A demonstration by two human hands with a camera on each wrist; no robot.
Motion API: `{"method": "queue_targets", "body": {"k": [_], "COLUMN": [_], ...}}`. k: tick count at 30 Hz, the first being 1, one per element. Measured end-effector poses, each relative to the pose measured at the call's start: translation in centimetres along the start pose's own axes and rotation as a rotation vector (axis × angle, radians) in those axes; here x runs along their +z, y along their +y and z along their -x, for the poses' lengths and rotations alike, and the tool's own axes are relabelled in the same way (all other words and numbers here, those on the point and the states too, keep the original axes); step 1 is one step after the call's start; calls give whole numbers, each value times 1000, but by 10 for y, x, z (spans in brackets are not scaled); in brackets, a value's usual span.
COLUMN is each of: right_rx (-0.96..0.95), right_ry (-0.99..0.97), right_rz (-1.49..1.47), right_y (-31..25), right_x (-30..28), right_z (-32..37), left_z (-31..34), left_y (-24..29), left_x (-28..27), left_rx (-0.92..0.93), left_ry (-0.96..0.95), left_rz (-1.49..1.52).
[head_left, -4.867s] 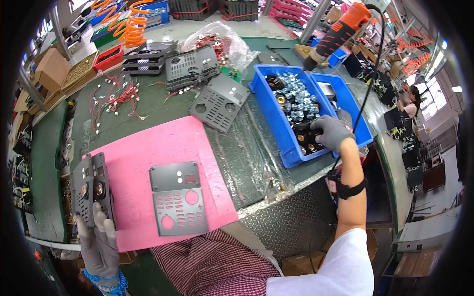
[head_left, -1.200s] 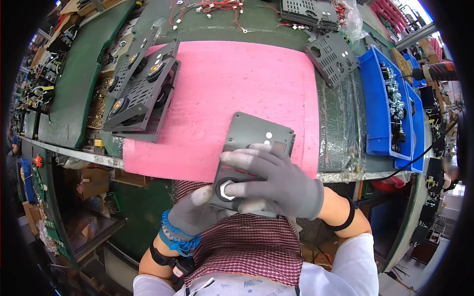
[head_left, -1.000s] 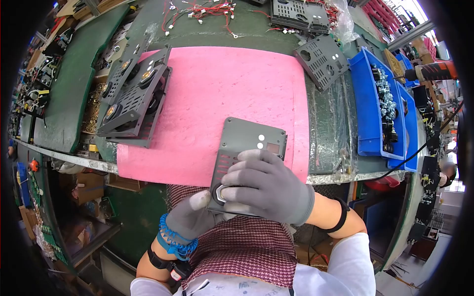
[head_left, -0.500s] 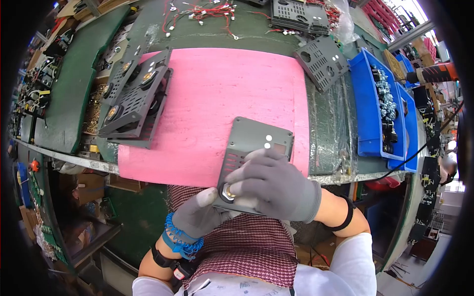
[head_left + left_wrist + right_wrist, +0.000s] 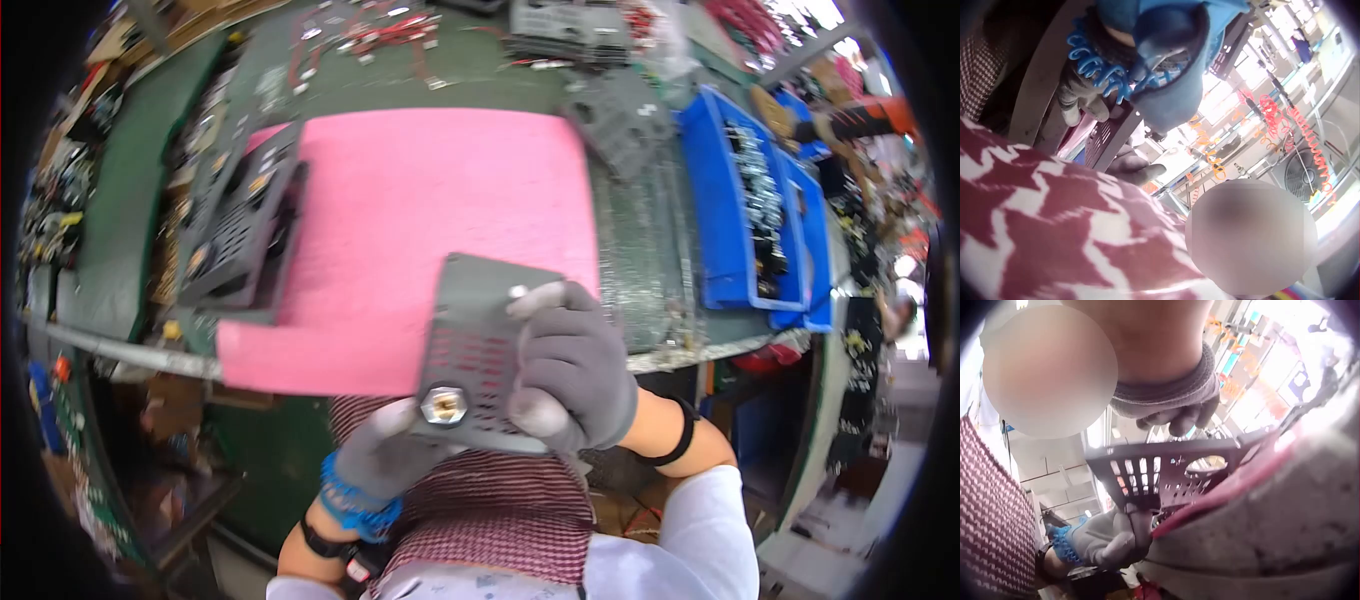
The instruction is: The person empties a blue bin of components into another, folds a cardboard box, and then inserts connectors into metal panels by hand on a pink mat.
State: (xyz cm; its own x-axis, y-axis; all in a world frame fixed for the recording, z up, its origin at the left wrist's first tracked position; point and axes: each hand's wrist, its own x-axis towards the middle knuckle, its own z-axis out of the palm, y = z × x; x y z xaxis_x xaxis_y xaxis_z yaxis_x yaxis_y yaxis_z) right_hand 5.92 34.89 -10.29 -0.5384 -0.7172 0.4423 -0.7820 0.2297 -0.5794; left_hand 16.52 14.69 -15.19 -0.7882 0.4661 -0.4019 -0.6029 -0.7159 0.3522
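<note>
A dark grey slotted metal panel [image 5: 470,340] is held over the front edge of the pink mat [image 5: 440,190] in the head view. A hex nut on a brass-centred fitting [image 5: 444,405] sits at its lower left corner. The gloved left hand [image 5: 390,455] grips that corner from below, thumb beside the nut. On the panel's right side the gloved right hand [image 5: 575,370] holds the edge with curled fingers. In the right wrist view the panel [image 5: 1147,475] shows its slots and a round hole, with the left hand [image 5: 1116,540] gripping its lower end.
Stacked panels with fittings [image 5: 245,225] stand on the mat's left. Blue bins [image 5: 725,200] of metal parts lie right, beyond a loose panel [image 5: 620,120]. Red wires [image 5: 385,35] and more panels [image 5: 570,30] are at the back. A power tool [image 5: 865,120] is at far right.
From covering the nut, the right hand has moved to the panel's right side, exposing nut and slots. Earlier, it reached into the blue bin while the left hand was at the stacked panels.
</note>
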Motion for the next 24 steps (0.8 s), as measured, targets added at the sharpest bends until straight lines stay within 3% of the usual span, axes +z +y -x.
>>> {"method": "queue_targets", "body": {"k": [1, 3, 6, 7, 8, 9, 10, 11, 14, 17, 20, 24], "right_rx": [34, 90, 301, 558, 693, 1034, 1406, 1498, 1502, 1401, 1229, 1265], "right_ry": [7, -30, 229, 309, 362, 291, 96, -82, -152, -298, -339, -229], "right_rz": [9, 99, 553, 648, 834, 1017, 944, 740, 522, 587, 310, 488], "right_y": [0, 4, 25, 33, 47, 47, 45, 58, 70, 87, 99, 107], "right_x": [-18, -51, -116, -142, -169, -189, -208, -227, -225, -225, -241, -225], "right_z": [3, 7, 19, 36, 59, 73, 76, 94, 96, 103, 120, 122], "left_z": [2, 9, 22, 28, 33, 37, 41, 43, 40, 34, 34, 35], "left_y": [0, 9, 14, 15, 18, 22, 27, 30, 25, 20, 18, 13], "left_x": [3, 9, 8, 4, 3, 6, 9, 12, 16, 13, 7, 10], "left_rx": [29, 37, 41, 44, 48, 45, 24, 6, 96, 163, 165, 187], "left_ry": [87, 87, 84, 69, 60, 50, 75, 102, 111, 100, 109, 226], "left_rz": [1, -95, -147, -82, -18, -24, -78, -131, -150, -194, -187, -200]}}
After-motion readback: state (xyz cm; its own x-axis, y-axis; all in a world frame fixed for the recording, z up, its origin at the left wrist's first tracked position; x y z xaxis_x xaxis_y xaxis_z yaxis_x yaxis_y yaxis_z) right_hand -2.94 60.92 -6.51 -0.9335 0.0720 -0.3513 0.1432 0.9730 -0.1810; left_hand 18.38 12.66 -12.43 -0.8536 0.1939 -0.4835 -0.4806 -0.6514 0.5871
